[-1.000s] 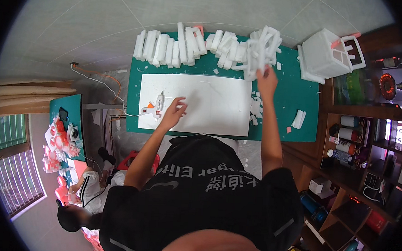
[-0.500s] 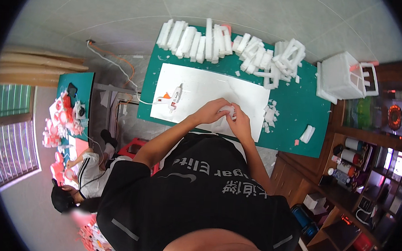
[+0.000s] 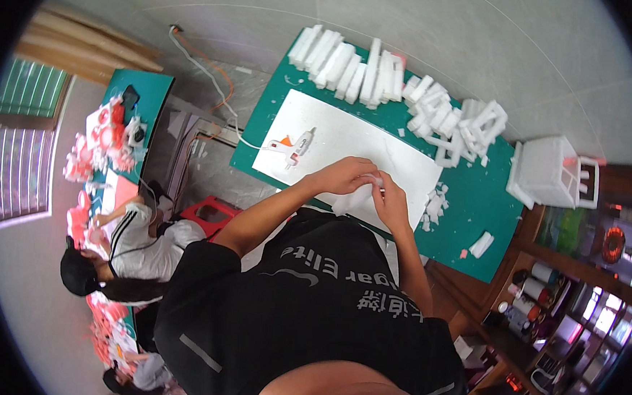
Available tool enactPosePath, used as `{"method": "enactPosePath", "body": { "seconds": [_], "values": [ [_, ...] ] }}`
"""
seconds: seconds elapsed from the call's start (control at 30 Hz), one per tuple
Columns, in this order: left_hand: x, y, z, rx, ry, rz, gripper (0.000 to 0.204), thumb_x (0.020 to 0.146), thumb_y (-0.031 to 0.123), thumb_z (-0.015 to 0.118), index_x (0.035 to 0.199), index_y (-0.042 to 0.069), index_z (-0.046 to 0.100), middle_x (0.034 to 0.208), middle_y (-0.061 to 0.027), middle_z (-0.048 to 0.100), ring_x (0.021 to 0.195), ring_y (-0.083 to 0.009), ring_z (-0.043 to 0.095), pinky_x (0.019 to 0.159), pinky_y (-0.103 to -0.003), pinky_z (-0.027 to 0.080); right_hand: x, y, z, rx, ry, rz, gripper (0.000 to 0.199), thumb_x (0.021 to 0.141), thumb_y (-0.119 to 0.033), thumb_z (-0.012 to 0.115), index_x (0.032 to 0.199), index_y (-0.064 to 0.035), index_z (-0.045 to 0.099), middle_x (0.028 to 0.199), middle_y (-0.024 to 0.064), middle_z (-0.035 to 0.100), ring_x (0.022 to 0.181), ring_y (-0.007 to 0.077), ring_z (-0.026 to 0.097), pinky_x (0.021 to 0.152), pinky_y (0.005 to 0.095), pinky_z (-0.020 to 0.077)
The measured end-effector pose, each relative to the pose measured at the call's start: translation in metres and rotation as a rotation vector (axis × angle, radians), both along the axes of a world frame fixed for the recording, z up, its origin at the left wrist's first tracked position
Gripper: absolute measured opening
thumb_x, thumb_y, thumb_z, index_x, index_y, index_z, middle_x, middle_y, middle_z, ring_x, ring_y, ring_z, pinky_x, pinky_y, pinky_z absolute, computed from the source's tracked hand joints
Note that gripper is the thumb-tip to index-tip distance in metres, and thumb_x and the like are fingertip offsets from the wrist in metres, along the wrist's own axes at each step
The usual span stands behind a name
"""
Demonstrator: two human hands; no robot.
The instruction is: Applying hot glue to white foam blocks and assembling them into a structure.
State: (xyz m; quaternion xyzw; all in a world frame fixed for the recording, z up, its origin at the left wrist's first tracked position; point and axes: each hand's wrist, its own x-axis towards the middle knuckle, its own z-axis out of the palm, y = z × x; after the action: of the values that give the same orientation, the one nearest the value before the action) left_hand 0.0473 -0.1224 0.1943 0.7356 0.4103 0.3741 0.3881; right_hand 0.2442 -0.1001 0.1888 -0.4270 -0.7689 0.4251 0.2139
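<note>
Foam piece sits pinched between both hands at the near edge of the white sheet on the counter. Left hand and right hand both close fingers on it. Glue gun lies just left.

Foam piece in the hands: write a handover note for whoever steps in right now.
Left hand and right hand are together on one small white foam piece, over the near edge of the white board on the green mat.
The glue gun lies on the board to the left, untouched.
Done: a white foam house stands at the mat's right end; cut foam blocks line the far edge.
Left: the held piece is not yet joined to anything; scraps lie by the right hand.
</note>
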Motion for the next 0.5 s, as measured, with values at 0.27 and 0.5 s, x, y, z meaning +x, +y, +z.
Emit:
{"method": "enactPosePath", "body": {
  "seconds": [0.27, 0.5],
  "values": [
    [0.016, -0.004, 0.008, 0.035, 0.083, -0.014, 0.018, 0.091, 0.012, 0.055, 0.105, 0.001, 0.053, 0.092, -0.0204, 0.056, 0.089, -0.04, 0.055, 0.076, -0.044, 0.045, -0.001, 0.006, -0.013, 0.196, -0.077, -0.005, 0.022, 0.079, -0.014, 0.064, 0.093, -0.0005, 0.054, 0.083, 0.0231, 0.063, 0.072, 0.0416, 0.061, 0.062, 0.0451, 0.0485],
    [0.001, 0.002, 0.035, 0.068, 0.171, -0.233, 0.016, 0.09, 0.008, 0.054, 0.104, 0.001, 0.05, 0.09, -0.0199, 0.054, 0.086, -0.04, 0.053, 0.074, -0.045, 0.044, 0.005, 0.002, 0.03, 0.008, -0.021, 0.142, 0.023, 0.086, -0.018, 0.06, 0.102, -0.0012, 0.056, 0.088, 0.0233, 0.064, 0.083, 0.0454, 0.059, 0.071, 0.0495, 0.0475]
  ]
}}
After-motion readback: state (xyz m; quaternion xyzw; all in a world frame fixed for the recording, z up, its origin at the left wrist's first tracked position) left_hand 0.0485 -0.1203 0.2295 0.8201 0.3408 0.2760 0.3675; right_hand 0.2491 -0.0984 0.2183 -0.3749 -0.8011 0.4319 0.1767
